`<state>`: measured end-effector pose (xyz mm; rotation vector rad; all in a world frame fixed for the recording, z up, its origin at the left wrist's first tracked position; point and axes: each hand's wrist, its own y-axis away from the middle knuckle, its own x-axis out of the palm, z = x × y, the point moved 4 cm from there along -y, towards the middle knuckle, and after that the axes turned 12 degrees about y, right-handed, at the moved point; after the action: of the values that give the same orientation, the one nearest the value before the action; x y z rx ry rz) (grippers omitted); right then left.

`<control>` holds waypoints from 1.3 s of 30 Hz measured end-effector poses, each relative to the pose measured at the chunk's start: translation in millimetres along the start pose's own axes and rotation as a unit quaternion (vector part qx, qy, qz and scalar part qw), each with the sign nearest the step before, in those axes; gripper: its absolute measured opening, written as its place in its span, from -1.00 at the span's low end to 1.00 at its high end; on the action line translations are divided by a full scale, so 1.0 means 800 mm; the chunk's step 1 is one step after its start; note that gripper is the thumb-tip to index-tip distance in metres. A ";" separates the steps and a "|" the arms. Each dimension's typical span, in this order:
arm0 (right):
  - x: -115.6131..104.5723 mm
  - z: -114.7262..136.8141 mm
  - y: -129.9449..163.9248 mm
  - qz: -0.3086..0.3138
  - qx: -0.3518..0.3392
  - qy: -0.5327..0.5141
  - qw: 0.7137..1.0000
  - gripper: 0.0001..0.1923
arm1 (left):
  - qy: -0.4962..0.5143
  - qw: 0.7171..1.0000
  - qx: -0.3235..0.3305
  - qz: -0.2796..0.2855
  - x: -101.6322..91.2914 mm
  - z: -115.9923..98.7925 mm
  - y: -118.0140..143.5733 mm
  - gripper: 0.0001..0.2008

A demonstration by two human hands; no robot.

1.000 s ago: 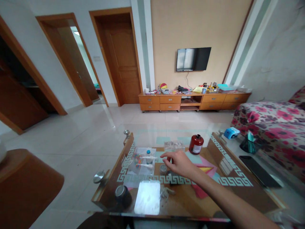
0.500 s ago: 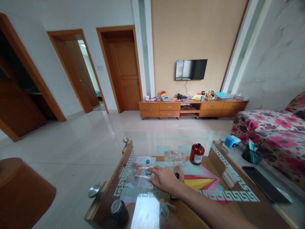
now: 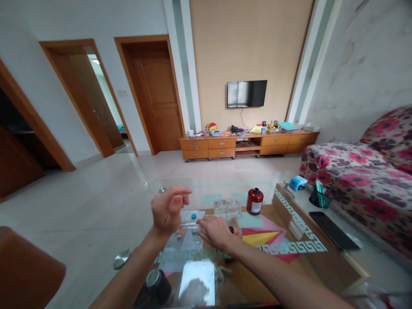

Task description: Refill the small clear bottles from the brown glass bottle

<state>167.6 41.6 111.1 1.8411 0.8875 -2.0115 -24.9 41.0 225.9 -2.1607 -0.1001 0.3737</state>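
Toward the near left corner of the glass table (image 3: 299,246) stands a dark round jar (image 3: 156,284) with a metal lid, out of the way of both hands. Just beyond it the left hand (image 3: 168,209) is raised above the table, palm turned inward, fingers loosely curled and partly apart, with nothing visible in it; it hovers over a clear plastic sheet (image 3: 188,234) where small coloured pieces and a small bottle with a blue cap (image 3: 193,217) lie. The right hand (image 3: 215,230) rests low on the table just right of that sheet, fingers stretched together toward its edge and touching it or a thin white stick there; whether it pinches anything cannot be told. Right of the hands sit two clear cups (image 3: 228,207) and a dark red jar (image 3: 255,201), upright near the far edge, and coloured paper (image 3: 262,236) lies flat under the glass. A black phone (image 3: 334,230) lies along the right edge
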 end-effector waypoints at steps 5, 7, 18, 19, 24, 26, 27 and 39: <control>-0.056 -0.077 0.016 -0.134 0.093 -0.014 0.987 -0.66 | -0.164 0.947 -0.073 0.266 0.045 0.070 0.048 -0.66; -0.069 -0.114 0.024 -0.178 0.144 -0.038 0.973 -0.63 | -0.193 0.922 -0.081 0.325 0.058 0.093 0.068 -0.59; -0.104 -0.204 0.057 -0.258 0.212 -0.023 0.942 -0.61 | -0.222 0.860 -0.089 0.450 0.089 0.158 0.103 -0.69; -0.104 -0.204 0.057 -0.257 0.209 -0.020 0.943 -0.60 | -0.222 0.857 -0.080 0.457 0.090 0.159 0.104 -0.72; -0.100 -0.201 0.052 -0.230 0.205 -0.011 0.951 -0.56 | -0.193 0.886 -0.065 0.417 0.087 0.147 0.090 -0.74; -0.095 -0.199 0.049 -0.215 0.201 -0.004 0.956 -0.56 | -0.155 0.919 -0.068 0.355 0.082 0.138 0.077 -0.72; -0.092 -0.198 0.047 -0.205 0.198 0.000 0.958 -0.56 | -0.132 0.937 -0.072 0.314 0.079 0.133 0.070 -0.71; -0.019 -0.189 0.040 -0.032 0.189 0.064 0.979 -0.33 | 0.126 0.972 -0.196 0.038 0.120 0.104 0.034 -0.73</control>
<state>309.4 104.2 117.6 2.1867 0.6340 -2.2475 39.7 110.5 136.8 -2.5905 0.0591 0.1242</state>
